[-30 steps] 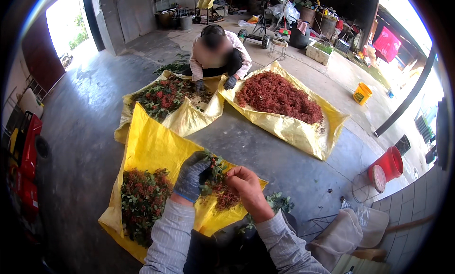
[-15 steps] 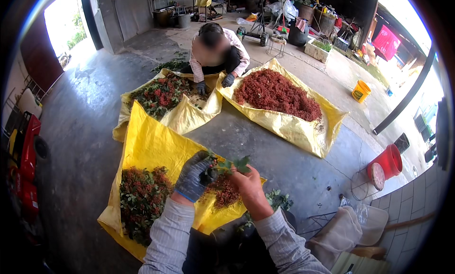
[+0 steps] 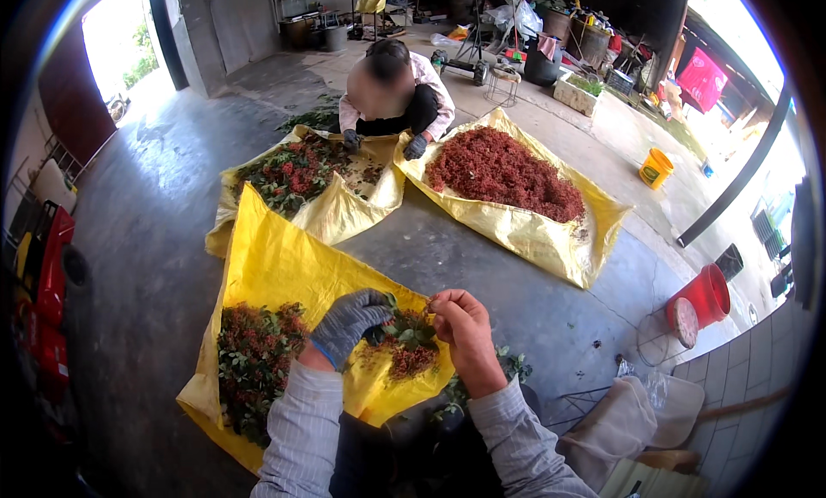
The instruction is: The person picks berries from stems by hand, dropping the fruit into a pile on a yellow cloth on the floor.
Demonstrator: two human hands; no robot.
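Gloved left hand (image 3: 348, 323) and bare right hand (image 3: 463, 321) both pinch a leafy sprig (image 3: 404, 330) above the yellow sheet (image 3: 284, 266).

A red bucket (image 3: 701, 293) and a small yellow bucket (image 3: 656, 167) stand, apparently well apart, on the concrete floor (image 3: 146, 240).

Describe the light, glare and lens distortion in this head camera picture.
Head view: daylight blows out the doorway at upper left and the open side at right; the yellow sheet shines without harsh glare; the fisheye bends the black pole and darkens the rim; the gloved left hand and bare right hand look sharp.
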